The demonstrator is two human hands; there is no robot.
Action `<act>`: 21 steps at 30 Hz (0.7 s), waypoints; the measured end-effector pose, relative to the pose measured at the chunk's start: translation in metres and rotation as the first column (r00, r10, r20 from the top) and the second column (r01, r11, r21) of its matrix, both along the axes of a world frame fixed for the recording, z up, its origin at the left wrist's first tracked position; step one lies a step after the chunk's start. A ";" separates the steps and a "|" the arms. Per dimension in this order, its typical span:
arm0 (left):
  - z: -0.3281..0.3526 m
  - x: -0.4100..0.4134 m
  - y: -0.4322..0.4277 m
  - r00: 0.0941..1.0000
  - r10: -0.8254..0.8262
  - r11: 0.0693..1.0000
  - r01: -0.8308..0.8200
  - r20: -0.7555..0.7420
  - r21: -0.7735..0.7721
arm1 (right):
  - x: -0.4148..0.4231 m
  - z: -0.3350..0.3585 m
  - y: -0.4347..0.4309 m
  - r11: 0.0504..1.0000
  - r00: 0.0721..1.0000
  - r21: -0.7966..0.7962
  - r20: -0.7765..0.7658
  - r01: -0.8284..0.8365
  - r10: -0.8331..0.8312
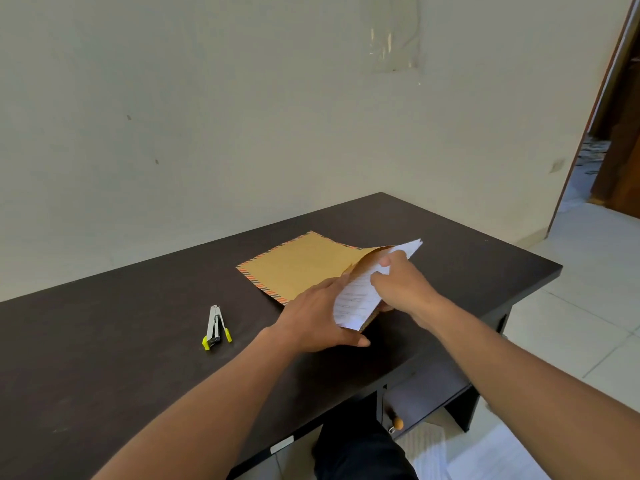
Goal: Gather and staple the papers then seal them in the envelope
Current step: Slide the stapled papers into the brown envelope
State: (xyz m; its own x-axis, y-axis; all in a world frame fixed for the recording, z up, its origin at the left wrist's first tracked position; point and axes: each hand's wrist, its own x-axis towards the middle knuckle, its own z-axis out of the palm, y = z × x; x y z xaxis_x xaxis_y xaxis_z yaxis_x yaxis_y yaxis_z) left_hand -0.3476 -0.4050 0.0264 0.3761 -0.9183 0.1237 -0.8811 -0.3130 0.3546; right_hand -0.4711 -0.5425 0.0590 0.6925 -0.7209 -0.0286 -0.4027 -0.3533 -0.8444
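Left hand (317, 317): yours, flat on envelope (301, 268), fingers straight.
Right hand (398, 285): you clamp lined papers (356, 299).
Papers: tilted in envelope's open right end.
Stapler (216, 327): left, apart, on desk (104, 341).

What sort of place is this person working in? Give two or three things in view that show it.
Probably a plain room in a home or small office: a dark desk with a drawer stands against a painted wall, on a pale tiled floor, with a stapler on it.
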 end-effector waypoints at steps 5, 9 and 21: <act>0.000 0.005 0.006 1.000 0.003 1.000 -0.003 0.007 0.004 | -0.007 0.003 -0.005 0.933 0.993 -0.359 -0.109 0.004 -0.046; -0.001 0.002 0.012 0.998 -0.020 0.999 0.022 0.052 -0.036 | 0.010 -0.007 0.004 0.861 0.985 -0.500 -0.171 -0.100 0.015; -0.012 0.015 0.027 0.998 0.070 0.998 -0.070 0.004 -0.002 | 0.034 -0.029 0.002 0.996 0.961 -0.075 -0.267 0.055 -0.073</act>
State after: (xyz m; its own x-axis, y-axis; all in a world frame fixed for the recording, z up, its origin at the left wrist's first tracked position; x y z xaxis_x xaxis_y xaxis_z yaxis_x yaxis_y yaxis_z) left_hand -0.3331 -0.3777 0.0142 0.4393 -0.8893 0.1272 -0.8582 -0.3736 0.3521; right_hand -0.4372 -0.5409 0.0298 0.6178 -0.7702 -0.1585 -0.6354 -0.3703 -0.6776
